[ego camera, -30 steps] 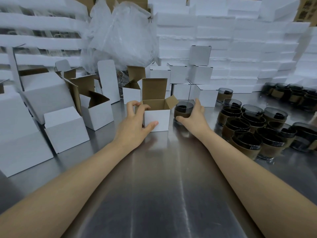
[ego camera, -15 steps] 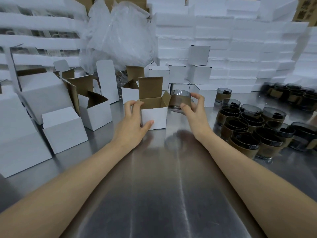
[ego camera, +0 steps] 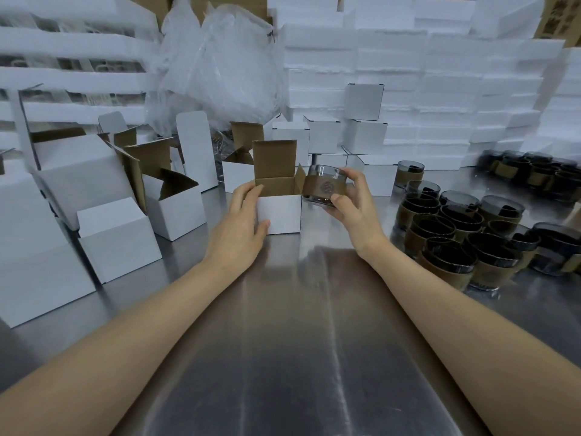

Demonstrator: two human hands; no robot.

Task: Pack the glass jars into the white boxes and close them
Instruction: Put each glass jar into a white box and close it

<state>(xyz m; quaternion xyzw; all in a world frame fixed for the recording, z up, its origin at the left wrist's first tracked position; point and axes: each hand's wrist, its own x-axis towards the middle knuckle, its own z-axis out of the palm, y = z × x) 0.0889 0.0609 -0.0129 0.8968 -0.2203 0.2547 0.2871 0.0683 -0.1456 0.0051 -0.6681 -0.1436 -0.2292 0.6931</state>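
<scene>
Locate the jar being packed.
Head view, centre: the glass jar is in the right hand, just right of the open white box that the left hand grips.

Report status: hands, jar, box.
Left hand grips open white box. Right hand holds glass jar off the table beside the box, not yet inside. Side flap stands up between jar and opening.

A crumpled clear plastic bag [ego camera: 220,67] sits at the steel table's [ego camera: 283,357] far edge. Stacked white foam slabs [ego camera: 440,73] rise to its right.
</scene>
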